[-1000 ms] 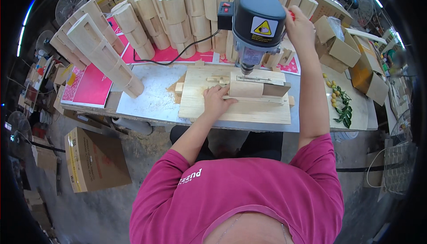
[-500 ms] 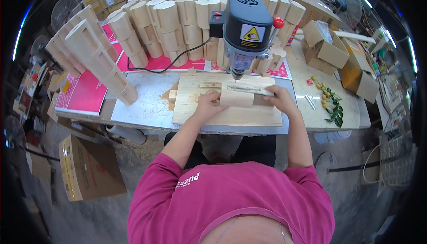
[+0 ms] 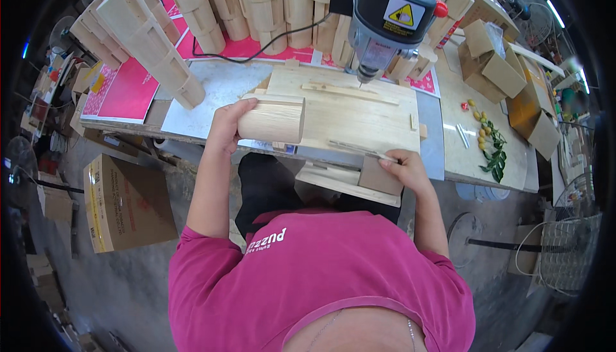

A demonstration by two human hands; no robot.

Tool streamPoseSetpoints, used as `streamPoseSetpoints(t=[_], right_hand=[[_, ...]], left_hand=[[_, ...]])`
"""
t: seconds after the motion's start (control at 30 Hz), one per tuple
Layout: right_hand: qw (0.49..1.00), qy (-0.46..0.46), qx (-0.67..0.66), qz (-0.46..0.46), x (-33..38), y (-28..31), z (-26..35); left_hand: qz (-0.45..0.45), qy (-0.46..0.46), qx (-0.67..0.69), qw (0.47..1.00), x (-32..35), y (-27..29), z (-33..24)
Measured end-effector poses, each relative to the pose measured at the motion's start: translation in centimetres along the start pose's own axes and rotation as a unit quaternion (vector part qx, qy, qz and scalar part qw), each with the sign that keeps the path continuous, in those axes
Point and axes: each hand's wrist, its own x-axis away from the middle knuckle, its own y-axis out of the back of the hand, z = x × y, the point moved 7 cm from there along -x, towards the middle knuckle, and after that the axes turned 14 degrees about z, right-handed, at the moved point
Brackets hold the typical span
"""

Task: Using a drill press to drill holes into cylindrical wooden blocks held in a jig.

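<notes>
My left hand (image 3: 228,123) is closed on the left end of a pale wooden cylinder (image 3: 273,120), held lying sideways above the near left part of a wooden board (image 3: 359,111). A groove runs along the cylinder's top. At the bench's near edge my right hand (image 3: 407,171) grips a flat wooden jig (image 3: 350,187) with a brownish block and a thin metal-looking strip along its far side. The two pieces are apart. Beyond the board stands a drill press (image 3: 391,18), its bit (image 3: 363,83) pointing down over a wooden strip (image 3: 350,92) on the board.
Notched wooden columns (image 3: 192,15) stand in rows behind the drill press, and another column (image 3: 154,47) is at the left. A black cable (image 3: 256,54) crosses pink sheets (image 3: 131,89). To the right are yellow fruits with leaves (image 3: 494,153) and opened cardboard boxes (image 3: 484,63).
The cylinder and the jig, together below the drill bit before, are now separated. My left hand has carried the cylinder left; my right hand has drawn the jig nearer. The view has shifted.
</notes>
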Motion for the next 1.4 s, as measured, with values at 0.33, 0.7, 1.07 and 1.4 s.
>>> streamPoseSetpoints(t=[0.33, 0.7, 1.07, 1.4], right_hand=[[0.943, 0.224, 0.172, -0.179, 4.6, 4.5, 10.3], [0.98, 0.17, 0.012, -0.1, 1.0, 3.9, 4.9], [0.971, 0.18, 0.08, -0.139, -2.1, 4.4, 4.0], [0.895, 0.075, 0.337, -0.284, -1.6, 5.5, 4.0]], left_hand=[[0.019, -0.001, -0.065, 0.998, -0.2, -3.1, 2.1], [0.141, 0.0, -0.07, 0.987, -2.3, -6.1, 5.8], [0.231, -0.049, -0.184, 0.954, -4.2, -11.7, 7.7], [0.061, -0.293, -0.543, 0.784, -3.7, -12.9, 6.9]])
